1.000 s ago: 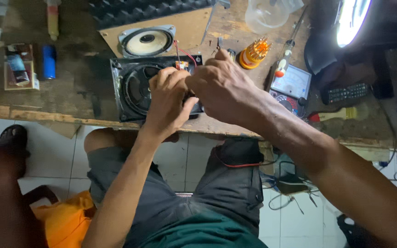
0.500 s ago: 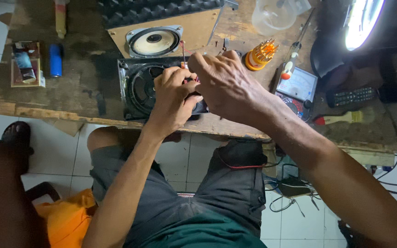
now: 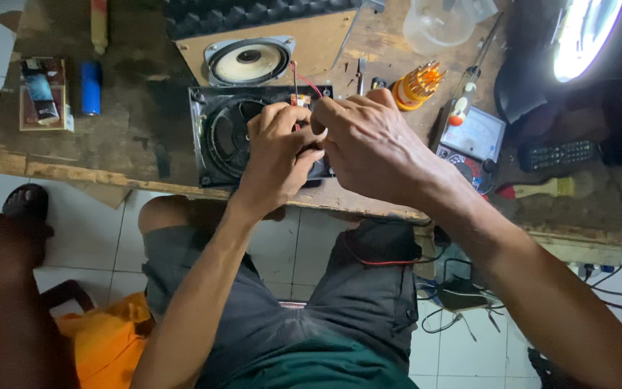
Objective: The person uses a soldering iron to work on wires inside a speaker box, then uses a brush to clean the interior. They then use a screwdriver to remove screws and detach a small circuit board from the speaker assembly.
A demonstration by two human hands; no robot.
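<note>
Fingertips of the left hand (image 3: 275, 148) and the right hand (image 3: 368, 144) are pressed together over a small part at the terminal end of the red wire (image 3: 304, 81); both hands are closed narrowly on it, though the pinched part itself is hidden by the fingers and cannot be identified. The work is held directly above the black speaker frame (image 3: 217, 137), which lies flat at the near edge of the wooden bench (image 3: 138, 115).

The step is judged to be fine work at the speaker terminal; it is best done with the wrists braced on the frame, the wire kept slack, and pressure applied only through the fingertips, since a thin lead is likely to break if it is tugged.

Just beyond the grip, a second speaker (image 3: 248, 61) with a pale round cone in a metal basket rests on a tan board (image 3: 325, 43); dark ridged foam (image 3: 253, 11) lies further back. To the right of the grip stand an orange holder of screwdriver bits (image 3: 415, 83), a screwdriver (image 3: 469, 86) and an analogue meter (image 3: 473, 137) with a pale dial; a clear plastic jug (image 3: 437, 25) and a bright ring lamp (image 3: 584, 36) lie beyond these. Well to the left, a blue cylinder (image 3: 91, 88) lies on the worn, stained bench surface.
</note>
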